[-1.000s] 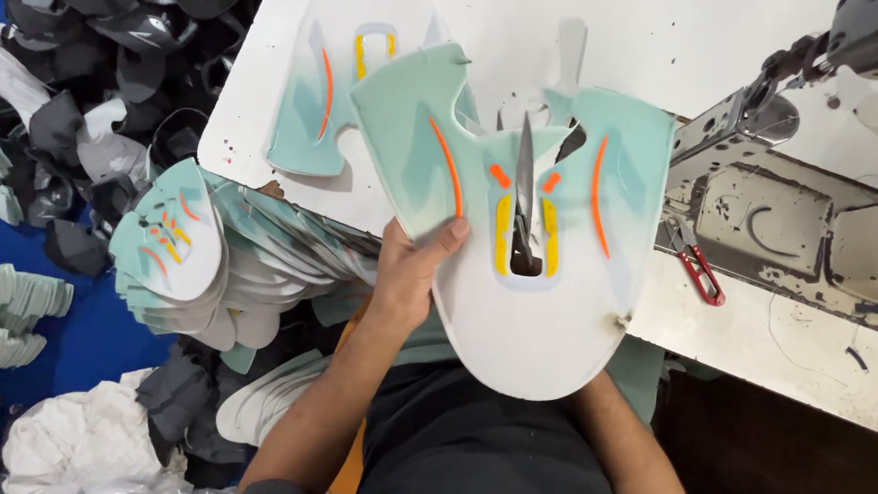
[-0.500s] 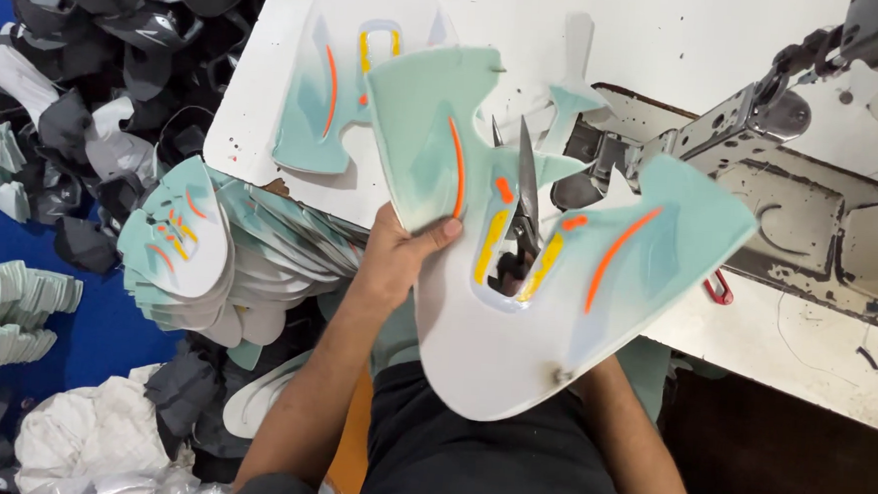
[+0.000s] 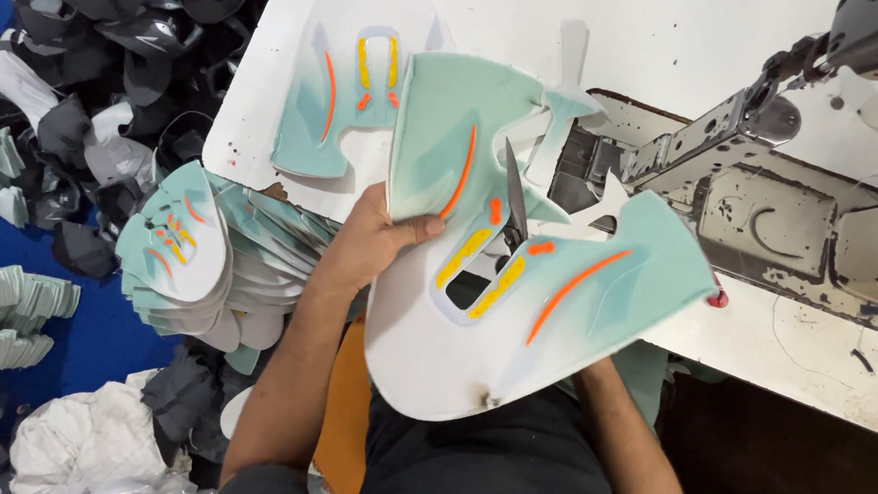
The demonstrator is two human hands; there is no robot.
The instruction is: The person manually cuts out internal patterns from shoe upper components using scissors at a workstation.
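The mint-and-white shoe upper [image 3: 517, 281], marked with orange and yellow stripes, is held up over the near edge of the white desk [image 3: 670, 39], tilted to the right. The left hand [image 3: 374, 239] grips its left edge, fingers clenched on the panel. Dark scissors [image 3: 514, 206] poke through its middle cut-out. The right hand is hidden behind the panel, so its grip cannot be told. A second upper [image 3: 352, 92] lies flat on the desk, far left; a stack of uppers [image 3: 184, 249] sits left of the arm.

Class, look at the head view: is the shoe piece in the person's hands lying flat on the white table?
No: the left hand holds the shoe piece raised and tilted above the lap, off the white table.
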